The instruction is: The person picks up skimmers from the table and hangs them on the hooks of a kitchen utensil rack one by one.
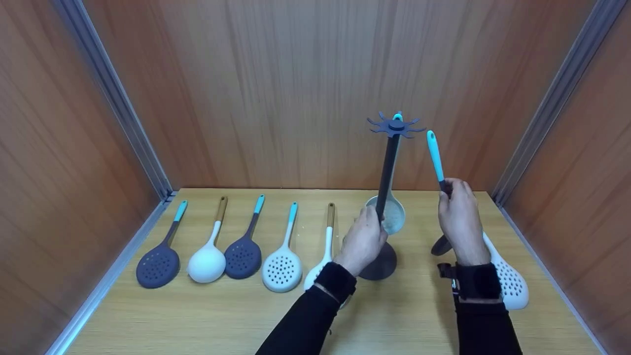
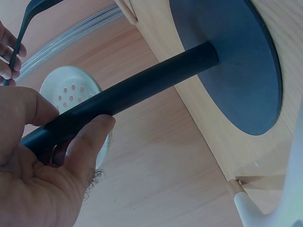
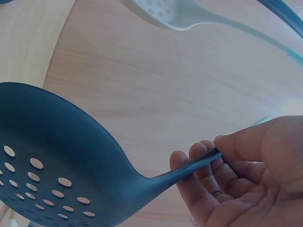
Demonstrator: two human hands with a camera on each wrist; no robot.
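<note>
My left hand grips the dark pole of a utensil stand with a round base and a spoked hook top. From the hooks hangs a white skimmer with a turquoise handle; its holes show in the left wrist view. To the right of the stand, my right hand pinches the thin neck of a dark skimmer between thumb and fingers. Its turquoise handle points up and its perforated head hangs low, mostly hidden behind the hand in the head view.
Lying in a row at left are a dark skimmer, a white ladle, another dark skimmer and a white skimmer. A wooden-handled white utensil is partly under my left arm. Another white perforated utensil lies by the right wall.
</note>
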